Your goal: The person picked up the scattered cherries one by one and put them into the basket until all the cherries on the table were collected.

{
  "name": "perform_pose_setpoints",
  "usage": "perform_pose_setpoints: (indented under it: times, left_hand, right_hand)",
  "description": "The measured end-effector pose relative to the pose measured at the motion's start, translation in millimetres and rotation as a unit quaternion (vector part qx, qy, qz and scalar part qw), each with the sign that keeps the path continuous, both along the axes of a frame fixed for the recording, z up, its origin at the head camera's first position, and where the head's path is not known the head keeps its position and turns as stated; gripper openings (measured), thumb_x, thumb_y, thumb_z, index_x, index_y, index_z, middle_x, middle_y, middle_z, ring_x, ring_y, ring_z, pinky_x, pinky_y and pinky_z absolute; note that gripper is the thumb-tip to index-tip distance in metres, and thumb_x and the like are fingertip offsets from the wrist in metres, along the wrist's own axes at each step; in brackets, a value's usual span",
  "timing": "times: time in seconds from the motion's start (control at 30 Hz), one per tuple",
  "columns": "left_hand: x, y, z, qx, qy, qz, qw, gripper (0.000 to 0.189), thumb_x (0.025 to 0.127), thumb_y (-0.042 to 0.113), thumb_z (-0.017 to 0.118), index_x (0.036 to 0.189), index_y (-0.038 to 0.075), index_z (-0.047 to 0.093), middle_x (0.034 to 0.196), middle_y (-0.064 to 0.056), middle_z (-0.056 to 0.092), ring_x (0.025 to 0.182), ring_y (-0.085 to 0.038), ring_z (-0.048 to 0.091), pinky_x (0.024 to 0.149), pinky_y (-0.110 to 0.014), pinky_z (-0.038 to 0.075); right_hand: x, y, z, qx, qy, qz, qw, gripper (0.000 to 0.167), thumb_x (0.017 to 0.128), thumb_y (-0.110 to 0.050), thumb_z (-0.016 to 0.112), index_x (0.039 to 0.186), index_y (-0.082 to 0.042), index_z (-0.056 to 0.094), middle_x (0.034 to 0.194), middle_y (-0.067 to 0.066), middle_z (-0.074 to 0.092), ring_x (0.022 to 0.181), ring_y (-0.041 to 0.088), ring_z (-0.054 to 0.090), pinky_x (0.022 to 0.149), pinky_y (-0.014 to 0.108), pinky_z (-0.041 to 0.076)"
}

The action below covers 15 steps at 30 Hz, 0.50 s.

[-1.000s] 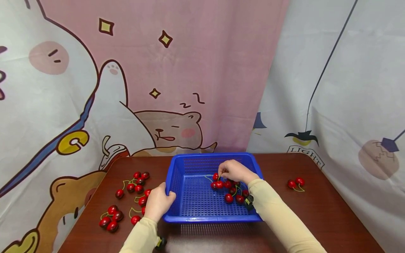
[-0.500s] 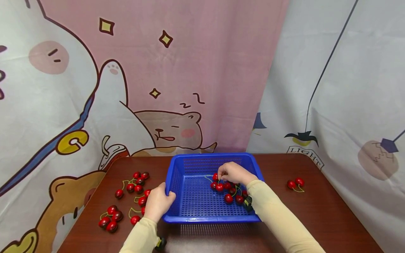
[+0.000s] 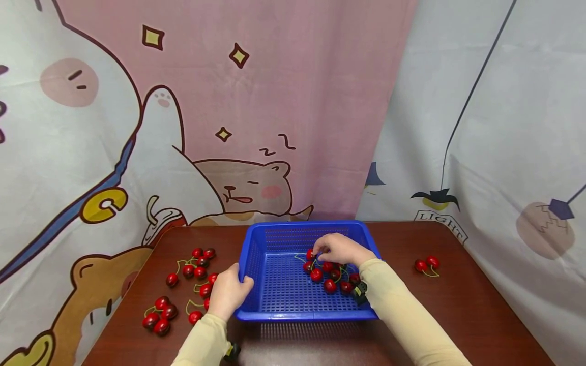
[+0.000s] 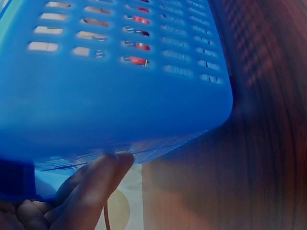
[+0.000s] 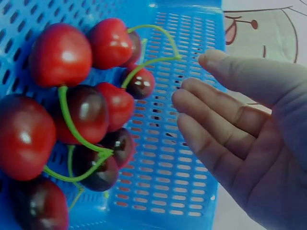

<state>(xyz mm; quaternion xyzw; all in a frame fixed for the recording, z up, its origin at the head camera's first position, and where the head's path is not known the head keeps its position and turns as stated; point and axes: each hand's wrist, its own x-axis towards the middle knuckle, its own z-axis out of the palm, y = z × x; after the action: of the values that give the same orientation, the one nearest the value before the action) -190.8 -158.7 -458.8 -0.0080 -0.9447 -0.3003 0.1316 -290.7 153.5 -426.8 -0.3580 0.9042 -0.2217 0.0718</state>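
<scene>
A blue plastic basket [image 3: 306, 317] with slotted walls stands on the table in the head view. My left hand [image 3: 230, 292] grips its left rim, thumb over the edge; in the left wrist view, fingers [image 4: 103, 177] lie against the outer wall. Red and dark cherries [image 3: 330, 286] with green stems lie in the basket's right half. Just over their far end is my right hand [image 3: 341, 249]. In the right wrist view its fingers [image 5: 204, 103] are loosely extended beside the joined stems [image 5: 153, 60], with nothing held between them.
Several cherries [image 3: 162, 327] lie in clusters on the brown table [image 3: 458, 315] left of the basket, some partly behind my left hand. A joined pair of cherries [image 3: 432, 262] lies at the right. A printed curtain [image 3: 320, 127] hangs behind the table.
Earlier my right fingertips pinched a stem above the front cherry. That cherry has sunk lower onto the basket floor, and the fingers have parted from the stem. My left hand stays put.
</scene>
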Motion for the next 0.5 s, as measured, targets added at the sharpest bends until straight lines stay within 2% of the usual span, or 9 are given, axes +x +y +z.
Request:
perform_pose_setpoints:
  times: [0.2, 0.5]
  left_hand:
    - [0.7, 0.7, 0.8, -0.001, 0.010, -0.001, 0.9999, 0.012, 0.079, 0.012, 0.062, 0.084, 0.002, 0.058, 0.070, -0.014, 0.064, 0.058, -0.032, 0.060, 0.058, -0.048, 0.049]
    - [1.4, 0.0, 1.9, 0.003, -0.004, -0.003, 1.0000, 0.013, 0.080, 0.011, 0.062, 0.088, 0.001, 0.059, 0.074, -0.014, 0.065, 0.060, -0.030, 0.061, 0.060, -0.047, 0.052]
  right_hand:
    - [3.3, 11.7, 12.9, -0.027, 0.017, -0.002, 0.9995, 0.015, 0.092, -0.014, 0.069, 0.106, -0.009, 0.071, 0.104, 0.007, 0.071, 0.092, 0.018, 0.066, 0.084, 0.041, 0.052]
    - [10.7, 39.5, 32.7, -0.070, 0.007, -0.058, 0.9958, 0.025, 0.093, -0.019, 0.069, 0.117, -0.011, 0.068, 0.112, 0.004, 0.070, 0.104, 0.023, 0.066, 0.088, 0.046, 0.052]
